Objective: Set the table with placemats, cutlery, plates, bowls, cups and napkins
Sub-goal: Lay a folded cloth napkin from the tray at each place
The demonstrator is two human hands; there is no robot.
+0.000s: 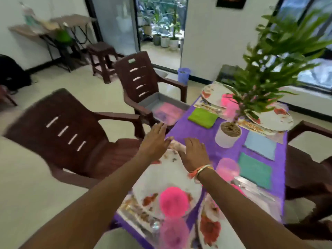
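Reaching forward over a dining table (197,133) covered in a purple cloth, two bare arms are shown from the wearer's own viewpoint; the picture is blurred by motion. The left hand (154,141) is held at the table's left edge with fingers straight and released, nothing grasped. The right hand (195,153) is laid flat, fingers also straight and loose, just beside it. Between the two hands the far end of a patterned placemat (175,147) is seen, seemingly being pressed or smoothed; whether it is actually touched cannot be told. A floral plate (167,177) is set on this placemat, and a pink bowl (173,200) is set on the plate.

Several risks can be judged from this layout. The placemat lies close to the table's left edge, so if it is pushed or tugged sideways, the loaded plate could be carried toward the drop beside the brown plastic chair (59,130). A pink cup (227,168) stands just beside the right wrist and could be knocked over by a sideways swing of the arm. Another pink cup (174,232) sits below and between the forearms, where it could be caught when the arms are drawn back. A white plant pot (227,137) near the right fingertips could be bumped by a longer reach. Folded green (203,117), blue (260,144) and teal (255,169) napkins lie farther off
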